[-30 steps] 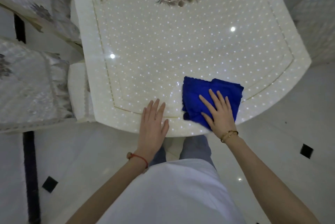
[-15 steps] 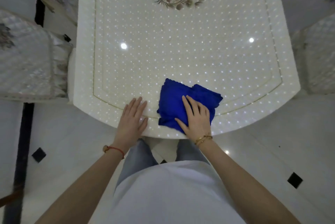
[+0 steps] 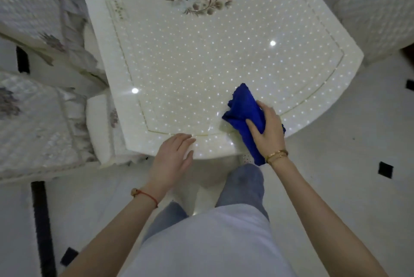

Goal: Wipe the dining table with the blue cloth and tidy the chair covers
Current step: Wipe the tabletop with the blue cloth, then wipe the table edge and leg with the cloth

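**A:** What is the person doing at this moment?

**B:** Seen from a head camera looking down, a person is standing at the near, curved end of a cream tabletop [image 3: 201,63] with a dotted sheen and a floral motif farther up. The right hand [image 3: 266,130] is grasping the blue cloth [image 3: 243,108], fingers and thumb curled round it so it is bunched into a ridge. The cloth is sitting on the tabletop near the right of the near edge, with one end hanging down over that edge beside the wrist.

**A:** And the other hand?

**B:** The left hand [image 3: 173,153] is lying released, fingers straight and together, resting flat on the near rim, apart from the cloth.

**A:** So which step is in hand?

**B:** I judge it to be the wiping step, working along the near edge. The chair covers look untouched: quilted grey-white covers are lying on the chairs to the left [image 3: 40,124], slightly rumpled, and another covered chair [image 3: 378,7] is standing at the upper right.

**A:** What is the next move calling for?

**B:** Probably spreading the bunched cloth flat again for broad contact, then sweeping across the tabletop's unwiped stretch while the left hand is bracing the body. Whether the far end is already wiped, I cannot tell.
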